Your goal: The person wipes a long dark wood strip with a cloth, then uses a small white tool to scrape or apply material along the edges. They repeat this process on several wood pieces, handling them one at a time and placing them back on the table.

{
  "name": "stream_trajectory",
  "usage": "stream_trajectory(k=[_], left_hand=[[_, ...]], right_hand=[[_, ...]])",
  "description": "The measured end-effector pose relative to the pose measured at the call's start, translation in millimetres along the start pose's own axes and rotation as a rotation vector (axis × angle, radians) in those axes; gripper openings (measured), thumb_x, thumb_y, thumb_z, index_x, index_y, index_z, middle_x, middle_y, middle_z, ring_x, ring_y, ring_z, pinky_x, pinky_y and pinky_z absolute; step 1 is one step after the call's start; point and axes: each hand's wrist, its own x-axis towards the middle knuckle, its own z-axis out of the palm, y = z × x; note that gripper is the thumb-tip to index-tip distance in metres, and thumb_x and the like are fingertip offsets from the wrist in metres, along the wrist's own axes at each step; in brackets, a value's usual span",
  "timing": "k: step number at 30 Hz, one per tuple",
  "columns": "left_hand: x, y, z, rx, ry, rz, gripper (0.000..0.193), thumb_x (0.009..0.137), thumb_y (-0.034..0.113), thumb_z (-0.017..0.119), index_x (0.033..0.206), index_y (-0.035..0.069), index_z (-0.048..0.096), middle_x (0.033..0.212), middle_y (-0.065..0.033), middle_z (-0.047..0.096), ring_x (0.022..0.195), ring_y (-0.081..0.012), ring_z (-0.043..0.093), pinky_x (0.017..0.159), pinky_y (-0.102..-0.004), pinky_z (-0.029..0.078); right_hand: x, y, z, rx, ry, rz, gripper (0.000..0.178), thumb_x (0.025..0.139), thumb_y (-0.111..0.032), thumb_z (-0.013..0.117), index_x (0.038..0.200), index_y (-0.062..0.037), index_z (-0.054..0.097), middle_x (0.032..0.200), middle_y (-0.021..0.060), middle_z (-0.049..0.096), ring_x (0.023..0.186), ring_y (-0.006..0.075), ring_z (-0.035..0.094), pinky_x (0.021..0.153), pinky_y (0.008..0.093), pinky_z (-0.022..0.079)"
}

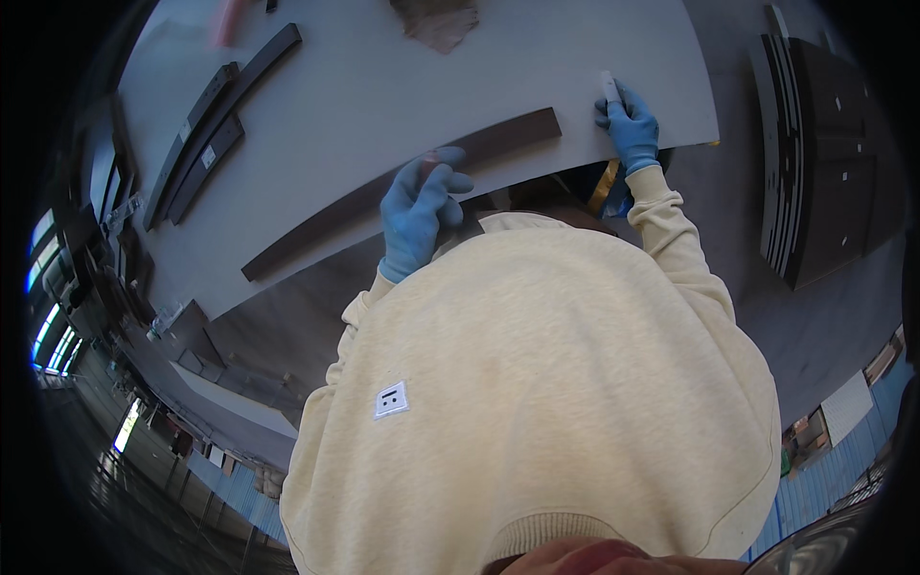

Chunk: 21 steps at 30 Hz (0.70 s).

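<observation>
My left hand [414, 213], in a blue glove, is raised over the near edge of a long dark brown board [316, 225]. Its fingers are bent around a small reddish piece [430, 166], whose kind I cannot make out. The board lies slantwise along the front of the pale table [383, 105]. Beyond the board's right end, my right hand [630, 126], gloved in blue too, is closed on a small white stick-like object [609, 88]. The glove hides the lower part of that object.
Several dark brown strips [206, 144] lie at the table's left. A crumpled brownish sheet [438, 21] and a pink item [228, 21] are at the far side. A stack of dark panels [834, 153] stands to the right. Something blue and yellow [606, 187] shows below the table edge.
</observation>
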Motion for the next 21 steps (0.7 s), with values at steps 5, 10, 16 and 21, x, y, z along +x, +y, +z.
stream_trajectory(k=[5,10,16,21], left_hand=[[-9.9,2.0,-12.5,-0.066,-0.083,0.092,0.031,0.106,0.019,0.062,0.129,-0.002,0.068,0.103,-0.0113,0.076,0.063,-0.0072,0.059,0.059,-0.0235,0.048],[-20.2,9.5,-32.8,-0.061,-0.131,0.183,0.029,0.110,0.020,0.058,0.128,0.001,0.070,0.104,-0.0118,0.077,0.062,-0.0084,0.060,0.056,-0.0235,0.048],[-39.1,19.3,-58.9,-0.187,-0.176,0.251,0.026,0.110,0.016,0.058,0.126,-0.001,0.070,0.115,-0.0147,0.077,0.062,-0.0038,0.056,0.055,-0.0193,0.044],[-50.3,20.5,-85.5,-0.154,-0.189,0.374,0.024,0.109,0.013,0.059,0.126,0.001,0.070,0.111,-0.0144,0.077,0.059,-0.0006,0.048,0.053,-0.0189,0.040]], right_hand=[[-27.2,-36.3,5.3,0.021,-0.092,-0.028,0.040,0.107,-0.012,0.056,0.146,-0.0056,0.061,0.109,0.0102,0.078,0.091,0.0141,0.074,0.083,0.0278,0.062],[-102.5,-97.7,38.1,0.132,-0.336,-0.227,0.037,0.107,-0.010,0.057,0.144,-0.0061,0.063,0.108,0.0101,0.078,0.086,0.0118,0.073,0.079,0.0260,0.061],[-178.1,-157.5,85.4,0.000,-0.554,-0.517,0.035,0.106,-0.004,0.058,0.139,-0.0045,0.066,0.103,0.0093,0.078,0.081,0.0105,0.072,0.074,0.0237,0.061],[-209.7,-181.0,108.7,-0.176,-0.550,-0.745,0.032,0.103,0.000,0.059,0.133,-0.0017,0.070,0.098,0.0105,0.077,0.080,0.0133,0.071,0.072,0.0263,0.060]])
